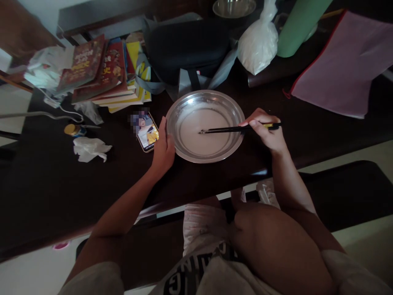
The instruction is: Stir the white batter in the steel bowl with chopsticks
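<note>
A wide metal basin stands on the dark table in front of me, with a whitish liquid batter in its bottom. My left hand grips the basin's left rim, thumb side up along the wall. In my right hand, fingers closed, is a pair of black chopsticks, held nearly level across the basin's right rim. Their tips dip into the batter near the middle. Just left of my left hand lies a phone with its screen lit.
Stacked books, a dark case, a tied bag of white powder, a green cylinder and a pink zip pouch line the far side. Crumpled tissue and a small jar lie left. Another metal bowl sits behind.
</note>
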The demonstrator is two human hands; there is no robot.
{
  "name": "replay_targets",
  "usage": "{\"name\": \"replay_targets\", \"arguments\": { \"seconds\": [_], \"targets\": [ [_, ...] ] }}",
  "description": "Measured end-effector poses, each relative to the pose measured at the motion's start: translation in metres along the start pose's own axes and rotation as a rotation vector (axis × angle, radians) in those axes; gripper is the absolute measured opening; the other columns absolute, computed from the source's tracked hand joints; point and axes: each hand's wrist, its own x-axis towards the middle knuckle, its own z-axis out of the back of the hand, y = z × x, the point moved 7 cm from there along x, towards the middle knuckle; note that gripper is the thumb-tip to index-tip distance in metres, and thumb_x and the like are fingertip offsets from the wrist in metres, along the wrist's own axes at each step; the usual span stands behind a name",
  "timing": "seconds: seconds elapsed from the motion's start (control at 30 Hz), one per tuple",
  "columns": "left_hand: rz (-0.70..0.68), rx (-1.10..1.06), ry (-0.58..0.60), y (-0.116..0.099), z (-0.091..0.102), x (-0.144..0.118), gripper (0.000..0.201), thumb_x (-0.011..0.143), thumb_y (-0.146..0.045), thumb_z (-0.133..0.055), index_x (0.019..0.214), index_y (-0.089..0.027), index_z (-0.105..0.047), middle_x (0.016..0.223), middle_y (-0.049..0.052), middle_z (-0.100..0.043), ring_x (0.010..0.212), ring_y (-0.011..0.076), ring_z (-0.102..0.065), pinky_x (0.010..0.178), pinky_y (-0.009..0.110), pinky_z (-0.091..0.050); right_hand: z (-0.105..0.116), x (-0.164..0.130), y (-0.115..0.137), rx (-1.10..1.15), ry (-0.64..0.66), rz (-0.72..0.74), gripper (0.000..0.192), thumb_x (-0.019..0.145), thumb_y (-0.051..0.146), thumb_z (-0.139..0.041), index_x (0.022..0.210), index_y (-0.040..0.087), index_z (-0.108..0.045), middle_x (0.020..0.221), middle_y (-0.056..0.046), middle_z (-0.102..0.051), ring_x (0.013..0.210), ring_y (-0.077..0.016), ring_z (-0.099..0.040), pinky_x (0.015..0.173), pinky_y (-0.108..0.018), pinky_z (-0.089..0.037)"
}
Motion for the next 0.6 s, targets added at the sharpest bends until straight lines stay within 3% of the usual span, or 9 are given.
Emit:
{"name": "replay_targets", "arguments": {
  "seconds": [0.1,0.3,0.47,0.6],
  "targets": [
    [0.007,0.010,0.009,0.000,0.000,0.000,0.063,0.100,-0.052,-0.046,0.157,-0.024,-0.037,0.166,0.009,-0.035,0.154,0.0267,-0.032,0.130,0.045,-0.020,0.006,-0.001,-0.001,0.030,-0.083,-0.013,0.029,0.095,0.048,-0.060,0.080,0.032,-0.080,0.074,-0.002,-0.073,0.079,-0.0210,-0.066,0.078,-0.042,-0.053],
    [-0.002,0.005,0.008,0.000,-0.001,0.000,0.063,0.100,-0.053,-0.047,0.156,-0.026,-0.037,0.166,0.008,-0.035,0.154,0.0275,-0.033,0.129,0.047,-0.020,-0.002,0.000,0.003,-0.032,0.016,0.009,0.029,0.094,0.048,-0.061,0.080,0.031,-0.080,0.077,-0.002,-0.075,0.081,-0.0208,-0.065,0.076,-0.041,-0.053],
    [0.006,-0.021,0.001,0.000,0.000,-0.001,0.062,0.100,-0.051,-0.048,0.156,-0.027,-0.037,0.166,0.007,-0.034,0.154,0.0272,-0.032,0.130,0.046,-0.019,0.008,-0.003,-0.003,0.012,-0.114,-0.015,0.032,0.094,0.052,-0.059,0.079,0.032,-0.079,0.073,-0.001,-0.072,0.078,-0.0203,-0.066,0.079,-0.041,-0.054],
    [0.002,-0.015,0.009,-0.002,0.000,-0.001,0.061,0.101,-0.050,-0.046,0.156,-0.027,-0.037,0.166,0.007,-0.035,0.154,0.0272,-0.032,0.130,0.046,-0.019,-0.003,-0.002,-0.002,0.016,0.022,-0.049,0.030,0.094,0.052,-0.060,0.079,0.033,-0.078,0.078,-0.001,-0.074,0.080,-0.0198,-0.066,0.079,-0.040,-0.054]
  ]
}}
